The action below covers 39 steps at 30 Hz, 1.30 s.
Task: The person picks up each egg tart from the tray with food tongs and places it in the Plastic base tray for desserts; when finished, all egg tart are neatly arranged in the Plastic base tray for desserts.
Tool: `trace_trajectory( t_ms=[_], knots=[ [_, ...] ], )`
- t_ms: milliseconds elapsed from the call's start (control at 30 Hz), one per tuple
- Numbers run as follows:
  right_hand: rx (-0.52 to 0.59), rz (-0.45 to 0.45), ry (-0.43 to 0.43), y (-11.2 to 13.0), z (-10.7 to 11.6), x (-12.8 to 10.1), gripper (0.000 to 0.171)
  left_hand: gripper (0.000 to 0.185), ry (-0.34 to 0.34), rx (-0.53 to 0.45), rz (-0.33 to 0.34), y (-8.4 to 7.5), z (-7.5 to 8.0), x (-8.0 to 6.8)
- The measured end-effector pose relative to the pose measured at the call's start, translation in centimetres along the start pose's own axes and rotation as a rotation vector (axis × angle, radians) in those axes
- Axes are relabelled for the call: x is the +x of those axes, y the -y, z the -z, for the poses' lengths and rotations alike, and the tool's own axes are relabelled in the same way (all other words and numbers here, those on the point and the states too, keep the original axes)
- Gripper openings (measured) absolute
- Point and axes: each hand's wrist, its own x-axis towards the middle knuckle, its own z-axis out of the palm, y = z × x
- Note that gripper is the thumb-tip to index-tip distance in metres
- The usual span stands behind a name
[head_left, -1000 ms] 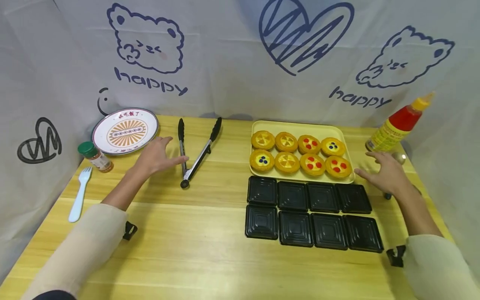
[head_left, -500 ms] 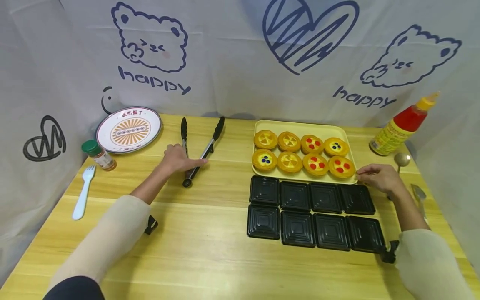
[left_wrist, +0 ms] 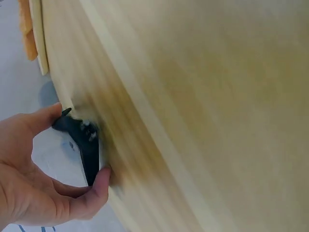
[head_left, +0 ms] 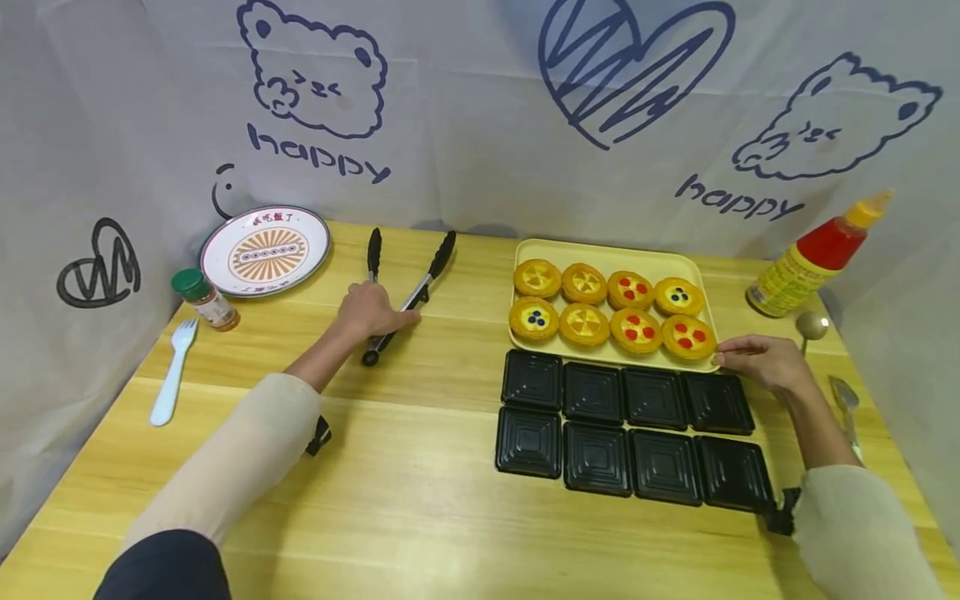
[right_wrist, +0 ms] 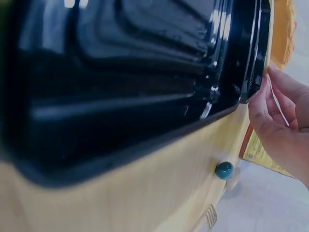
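Note:
Black-tipped metal tongs (head_left: 408, 302) lie on the wooden table left of centre. My left hand (head_left: 382, 315) lies over their arms near the hinge. In the left wrist view its thumb and fingers curl round the tongs (left_wrist: 87, 150). A pale yellow tray (head_left: 607, 252) holds several round tarts (head_left: 584, 323) with yellow, red or blue tops. My right hand (head_left: 731, 350) is at the tray's near right corner. Its fingers (right_wrist: 263, 111) pinch the tray's thin rim (right_wrist: 271, 72) there. Several black square containers (head_left: 592, 392) sit in two rows in front of the tray.
A patterned plate (head_left: 264, 250), a green-capped spice jar (head_left: 206, 298) and a white fork (head_left: 171, 375) stand at the left. A red sauce bottle (head_left: 817, 254), a spoon (head_left: 810, 327) and a metal utensil (head_left: 846, 400) are at the right edge. A printed cloth backs the table.
My left hand slid right from beside the tongs onto them and curled round them. My right hand came in from near the bottle to the tray's near right corner.

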Motion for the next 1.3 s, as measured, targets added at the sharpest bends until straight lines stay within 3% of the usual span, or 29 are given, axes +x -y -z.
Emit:
trace_trajectory(
  t_ms=[233, 300, 433, 600, 800, 1133, 1300],
  knots=[
    [0.025, -0.043, 0.004, 0.1, -0.2, 0.1, 0.049, 0.047, 0.047, -0.148, 0.012, 0.9, 1.4, -0.5],
    [0.038, -0.051, 0.001, 0.3, -0.3, 0.2, 0.05, 0.052, 0.039, -0.19, 0.028, 1.2, 1.7, -0.8],
    [0.047, -0.068, -0.005, 0.4, -0.3, 0.4, 0.049, 0.084, -0.065, -0.238, 0.047, 1.6, 1.8, -1.1],
    [0.025, -0.029, 0.021, 0.2, 0.1, 0.2, 0.054, 0.087, -0.207, -0.211, 0.007, 1.6, 1.8, -1.2],
    [-0.02, -0.007, 0.049, 0.2, 0.6, -0.2, 0.057, 0.082, -0.174, -0.133, -0.125, 0.7, 2.3, -2.1],
    [0.03, -0.032, 0.047, -0.1, 0.4, -0.3, 0.049, 0.085, 0.02, 0.009, -0.449, -1.3, 1.9, -3.7],
    [0.01, -0.013, 0.025, 0.0, 0.2, -0.3, 0.048, 0.085, 0.016, 0.151, -0.503, -2.9, 1.3, -4.3]
  ],
)
